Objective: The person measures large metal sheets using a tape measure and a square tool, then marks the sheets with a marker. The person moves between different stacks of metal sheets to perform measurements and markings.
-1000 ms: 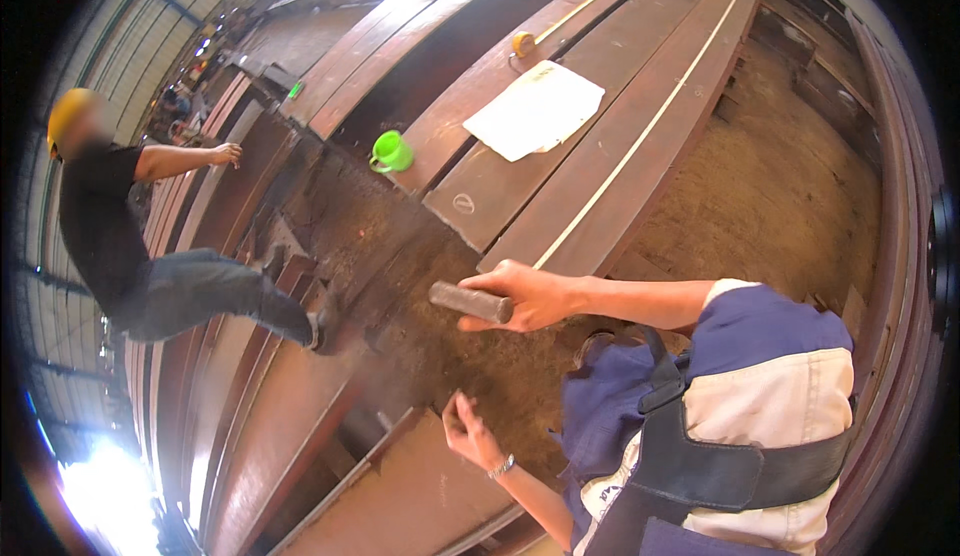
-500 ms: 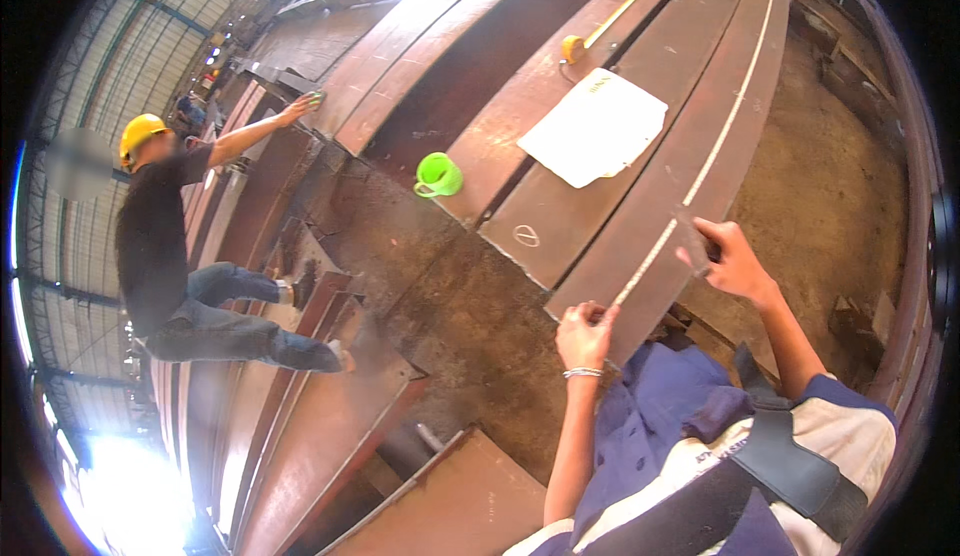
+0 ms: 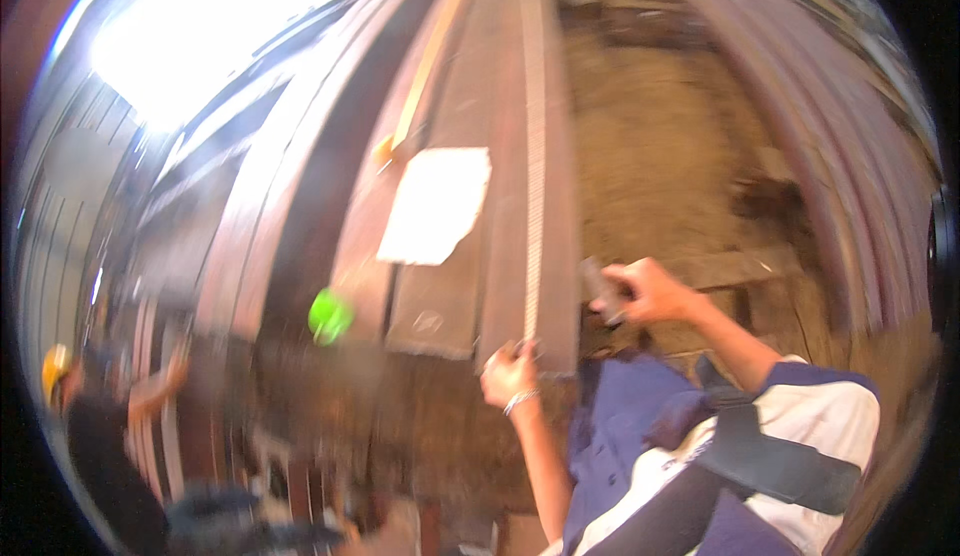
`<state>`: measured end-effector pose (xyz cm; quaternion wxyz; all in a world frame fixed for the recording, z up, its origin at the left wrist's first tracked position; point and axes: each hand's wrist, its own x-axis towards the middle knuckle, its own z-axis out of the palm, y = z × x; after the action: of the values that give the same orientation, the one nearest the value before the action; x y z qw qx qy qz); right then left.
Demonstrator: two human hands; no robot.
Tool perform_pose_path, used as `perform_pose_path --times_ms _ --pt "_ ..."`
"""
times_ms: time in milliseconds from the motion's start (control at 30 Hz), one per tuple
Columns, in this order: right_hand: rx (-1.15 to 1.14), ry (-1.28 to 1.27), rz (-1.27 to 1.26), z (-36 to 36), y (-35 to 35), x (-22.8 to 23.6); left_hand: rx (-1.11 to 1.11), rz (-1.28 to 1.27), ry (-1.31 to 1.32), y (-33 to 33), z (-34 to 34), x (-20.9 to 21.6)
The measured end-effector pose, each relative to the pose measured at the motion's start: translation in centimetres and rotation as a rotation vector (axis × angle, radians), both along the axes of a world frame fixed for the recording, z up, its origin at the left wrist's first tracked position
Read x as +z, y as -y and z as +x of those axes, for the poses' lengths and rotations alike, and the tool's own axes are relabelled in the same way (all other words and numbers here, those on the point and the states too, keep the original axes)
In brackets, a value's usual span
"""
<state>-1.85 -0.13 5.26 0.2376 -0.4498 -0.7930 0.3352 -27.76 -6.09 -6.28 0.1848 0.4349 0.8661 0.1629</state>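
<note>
My left hand (image 3: 510,374) is closed in a pinch at the near end of a steel beam (image 3: 505,296). Between its fingers is the end of a pale measuring tape (image 3: 535,176), whose blade runs away along the beam. To the right, just off the beam's edge, my right hand (image 3: 648,291) is wrapped around a dark grey, flat oblong piece (image 3: 603,293). Motion blur hides what kind of piece it is. A white sheet (image 3: 437,206) lies across the neighbouring beams, left of the tape.
A yellow tape measure (image 3: 386,151) with its blade drawn out sits beyond the sheet. Near the beam ends stands a bright green mug (image 3: 329,316). At lower left is a person (image 3: 110,456) in a yellow helmet. Brown ground (image 3: 670,156) lies right of the beams.
My view has swung to the right, so the beams now run nearly straight ahead and the other person sits lower left. Both hands keep their holds.
</note>
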Motion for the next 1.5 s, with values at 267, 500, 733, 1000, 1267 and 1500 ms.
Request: perform_pose_path --times_ms 267,500,733,1000,1267,1500 --pt "-0.109 0.01 0.104 5.0 2.9 -1.9 0.144 0.083 -0.114 0.1 2.1 -1.8" --pt "-0.19 0.022 0.103 3.5 8.2 -0.6 0.209 0.229 -0.038 4.8 0.0 -0.7" --pt "-0.036 0.127 0.068 2.7 7.3 0.6 0.188 0.125 0.123 5.9 -1.5 -2.0" --pt "0.105 0.133 0.116 1.1 5.0 0.2 0.066 0.458 0.117 7.0 -1.0 -2.6" --pt "0.117 0.256 0.07 0.1 4.0 -0.6 -0.012 0.503 0.334 6.2 -2.9 -7.5" --pt "0.103 0.032 0.1 -0.1 4.8 0.5 -0.01 0.612 0.846 5.9 -3.6 -8.7"
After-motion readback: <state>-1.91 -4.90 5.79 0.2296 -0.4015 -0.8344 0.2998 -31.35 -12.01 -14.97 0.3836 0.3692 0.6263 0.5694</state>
